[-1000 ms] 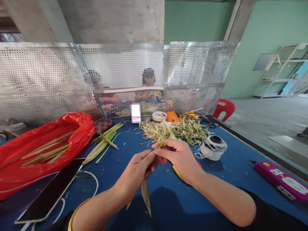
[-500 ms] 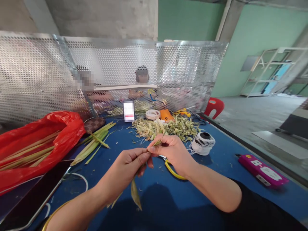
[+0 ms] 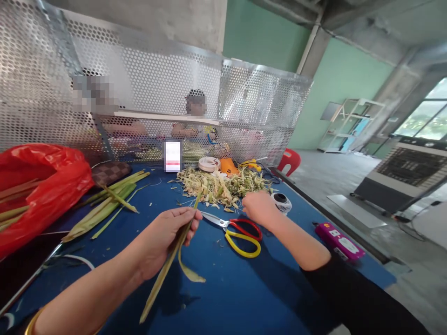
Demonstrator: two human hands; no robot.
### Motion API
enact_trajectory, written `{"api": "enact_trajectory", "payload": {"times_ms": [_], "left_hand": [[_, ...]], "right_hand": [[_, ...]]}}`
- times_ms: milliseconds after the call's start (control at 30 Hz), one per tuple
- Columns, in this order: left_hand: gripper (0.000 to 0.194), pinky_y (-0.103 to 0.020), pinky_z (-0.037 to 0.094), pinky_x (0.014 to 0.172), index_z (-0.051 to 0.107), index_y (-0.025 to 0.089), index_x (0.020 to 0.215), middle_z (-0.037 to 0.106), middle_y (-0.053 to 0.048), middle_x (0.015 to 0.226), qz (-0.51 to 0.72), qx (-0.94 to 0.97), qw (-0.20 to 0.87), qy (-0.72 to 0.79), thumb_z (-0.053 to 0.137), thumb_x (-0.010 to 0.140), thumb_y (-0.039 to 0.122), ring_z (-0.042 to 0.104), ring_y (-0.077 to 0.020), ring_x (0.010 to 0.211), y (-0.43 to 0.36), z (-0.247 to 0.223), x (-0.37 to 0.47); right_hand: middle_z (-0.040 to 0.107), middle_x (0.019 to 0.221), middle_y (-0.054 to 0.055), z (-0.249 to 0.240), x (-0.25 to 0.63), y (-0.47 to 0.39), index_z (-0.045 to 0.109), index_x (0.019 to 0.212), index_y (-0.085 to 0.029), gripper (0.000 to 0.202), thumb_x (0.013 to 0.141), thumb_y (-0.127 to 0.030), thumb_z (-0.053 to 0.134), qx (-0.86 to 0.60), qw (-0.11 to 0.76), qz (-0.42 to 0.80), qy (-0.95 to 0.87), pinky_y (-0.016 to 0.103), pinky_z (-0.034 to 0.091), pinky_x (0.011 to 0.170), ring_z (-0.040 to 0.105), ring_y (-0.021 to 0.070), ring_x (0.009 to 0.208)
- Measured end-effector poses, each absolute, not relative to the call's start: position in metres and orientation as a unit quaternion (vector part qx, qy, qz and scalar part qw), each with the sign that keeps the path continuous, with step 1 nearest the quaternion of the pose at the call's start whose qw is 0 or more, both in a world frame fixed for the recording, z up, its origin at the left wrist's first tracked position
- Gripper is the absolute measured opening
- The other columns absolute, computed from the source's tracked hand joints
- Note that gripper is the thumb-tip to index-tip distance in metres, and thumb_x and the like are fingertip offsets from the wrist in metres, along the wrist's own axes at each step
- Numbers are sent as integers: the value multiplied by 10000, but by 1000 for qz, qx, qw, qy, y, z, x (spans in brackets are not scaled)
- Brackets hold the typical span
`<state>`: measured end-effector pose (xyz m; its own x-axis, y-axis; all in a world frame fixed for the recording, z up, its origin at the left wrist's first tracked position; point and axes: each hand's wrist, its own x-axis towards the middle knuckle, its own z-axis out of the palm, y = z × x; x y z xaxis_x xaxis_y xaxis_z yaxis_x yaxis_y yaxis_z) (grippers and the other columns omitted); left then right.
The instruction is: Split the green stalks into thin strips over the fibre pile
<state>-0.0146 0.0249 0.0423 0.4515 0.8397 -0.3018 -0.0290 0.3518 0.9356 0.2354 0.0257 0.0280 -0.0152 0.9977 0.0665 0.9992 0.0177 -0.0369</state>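
Observation:
My left hand [image 3: 178, 228] pinches a long dried leaf strip [image 3: 162, 284], whose tip sticks up above the fingers while a curled piece hangs below. My right hand [image 3: 260, 209] is apart from it, curled at the right edge of the pile of leaf scraps [image 3: 213, 186]; its fingertips are partly hidden, and what they hold, if anything, cannot be made out. Between the hands, scissors [image 3: 226, 225] with one red and one yellow handle lie on the blue table [image 3: 223, 298]. Just behind my right hand stands a spool of white thread [image 3: 282, 204].
A red plastic bag [image 3: 52, 186] of leaves and loose green leaves [image 3: 104, 207] lie at the left. A phone [image 3: 172, 157], tape roll [image 3: 209, 164] and magenta case [image 3: 339, 241] are on the table. People sit behind the perforated metal screen [image 3: 167, 83].
My hands have separated; the right moved away to the scrap pile, the left kept the leaf strip. The scissors are now uncovered, and the camera view has shifted right.

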Motion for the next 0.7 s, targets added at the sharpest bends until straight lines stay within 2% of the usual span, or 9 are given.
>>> {"api": "enact_trajectory", "payload": {"times_ms": [67, 167, 267, 333, 400, 467, 567, 700], "left_hand": [[136, -158, 362, 467, 606, 147, 745, 480, 28, 609, 298, 468, 718, 419, 567, 812, 258, 432, -70, 493, 27, 37, -14], [141, -153, 351, 458, 608, 143, 745, 477, 28, 604, 278, 462, 733, 416, 558, 815, 256, 428, -68, 488, 29, 32, -13], [163, -148, 331, 447, 607, 140, 743, 484, 27, 602, 258, 462, 736, 422, 542, 825, 265, 417, -60, 473, 30, 29, -13], [164, -147, 317, 443, 601, 141, 747, 491, 27, 603, 251, 466, 734, 426, 531, 829, 265, 417, -58, 472, 30, 28, -12], [161, -147, 311, 446, 597, 143, 758, 505, 24, 615, 246, 474, 727, 431, 535, 825, 275, 434, -61, 486, 30, 27, -12], [164, -146, 310, 452, 596, 144, 763, 523, 17, 635, 244, 485, 716, 439, 545, 817, 290, 457, -67, 513, 30, 26, -11], [201, -148, 303, 448, 599, 142, 738, 527, 12, 603, 236, 518, 691, 444, 530, 819, 312, 440, -69, 498, 28, 25, -9], [237, -155, 295, 425, 641, 147, 810, 537, 12, 532, 220, 543, 668, 459, 511, 824, 345, 384, -65, 422, 28, 22, 0]], "right_hand": [[571, 1172, 110, 8, 235, 31, 561, 1145, -146, 295, 893, -299, 557, -714, -10, -15, -700, 386, 504, 826, 593, 206, 980], [560, 1185, 100, -12, 234, 35, 538, 1174, -152, 322, 892, -306, 557, -727, -46, -25, -684, 392, 508, 819, 591, 209, 991], [561, 1185, 96, -19, 234, 32, 535, 1181, -148, 338, 888, -312, 564, -742, -43, -43, -667, 417, 508, 822, 592, 216, 989], [594, 1113, 113, -17, 235, 26, 552, 1133, -112, 280, 903, -271, 537, -747, -18, -62, -662, 384, 511, 785, 608, 210, 937], [643, 922, 102, -14, 236, 17, 563, 1043, -92, 185, 927, -202, 470, -741, 17, -78, -666, 301, 487, 675, 629, 183, 796], [633, 734, 49, -13, 237, 5, 547, 969, -116, 142, 932, -150, 414, -724, 53, -89, -682, 241, 407, 557, 607, 150, 644], [613, 713, 18, -16, 237, -14, 522, 928, -153, 128, 928, -141, 394, -684, 96, -107, -715, 230, 327, 513, 569, 135, 597], [605, 765, 58, -26, 227, -39, 541, 882, -150, 183, 943, -177, 371, -611, 127, -134, -770, 266, 354, 605, 551, 168, 683]]}}
